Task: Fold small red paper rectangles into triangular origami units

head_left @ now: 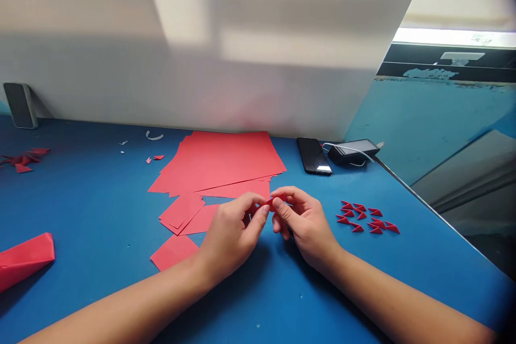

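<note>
A small folded piece of red paper is pinched between both hands above the blue table. My left hand is closed, thumb and fingertips on the piece's left end. Gripping its right end is my right hand, also closed, with the thumb on top. Fingers cover part of the paper. Under and beside my left hand lie smaller red paper squares. Behind them sits a stack of large red sheets. To the right of my right hand are several small folded red paper triangles.
A black phone and a dark device with a white cable lie at the back right. Another phone leans on the white board. Red folded paper is at left, with darker red pieces behind.
</note>
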